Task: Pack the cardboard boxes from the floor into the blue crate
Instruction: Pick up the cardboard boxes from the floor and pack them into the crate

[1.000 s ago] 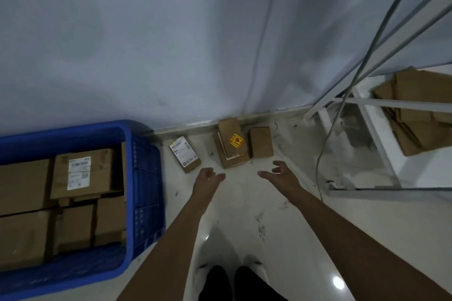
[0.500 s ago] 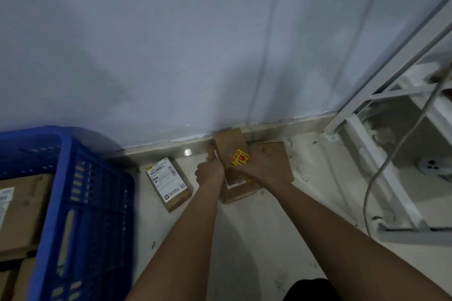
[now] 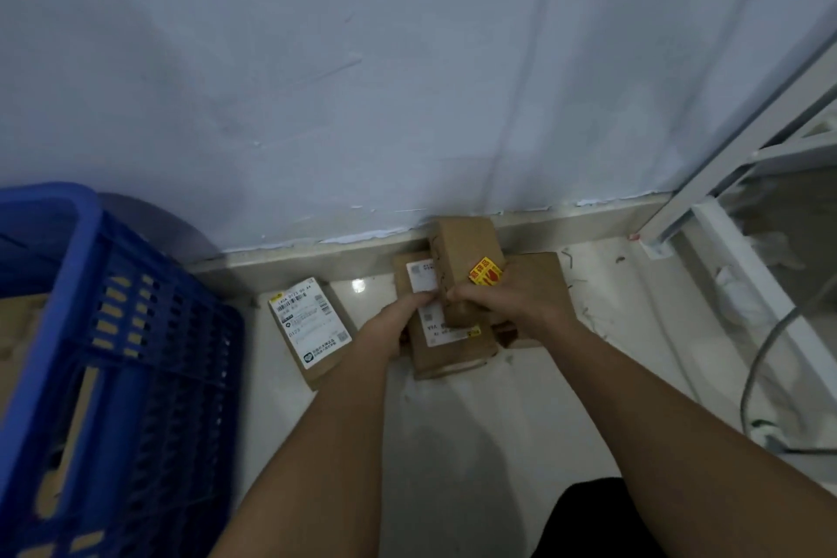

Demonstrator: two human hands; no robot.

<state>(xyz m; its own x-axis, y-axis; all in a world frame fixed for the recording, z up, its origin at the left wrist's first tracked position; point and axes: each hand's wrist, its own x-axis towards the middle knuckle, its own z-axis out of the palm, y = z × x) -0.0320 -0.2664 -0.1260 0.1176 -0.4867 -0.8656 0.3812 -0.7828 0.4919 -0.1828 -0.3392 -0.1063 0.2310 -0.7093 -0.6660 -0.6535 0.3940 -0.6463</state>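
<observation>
Several small cardboard boxes lie on the floor against the wall. My right hand (image 3: 516,297) grips the top box with a yellow-red sticker (image 3: 462,254), which is tilted up. Under it lies a flat box with a white label (image 3: 446,347); my left hand (image 3: 398,322) holds its left edge, fingers curled at the label. A third brown box (image 3: 545,274) sits to the right, mostly hidden by my right hand. A separate labelled box (image 3: 312,328) lies to the left on the floor. The blue crate (image 3: 117,331) stands at the far left, cardboard showing through its slots.
The pale wall and its skirting run just behind the boxes. A white metal frame (image 3: 706,177) and a grey cable (image 3: 765,353) stand at the right. My dark shoe shows at the bottom edge.
My hands reached forward from open above the floor and closed on the stacked boxes. The view has moved closer and lower; the sticker box is tilted up from the pile.
</observation>
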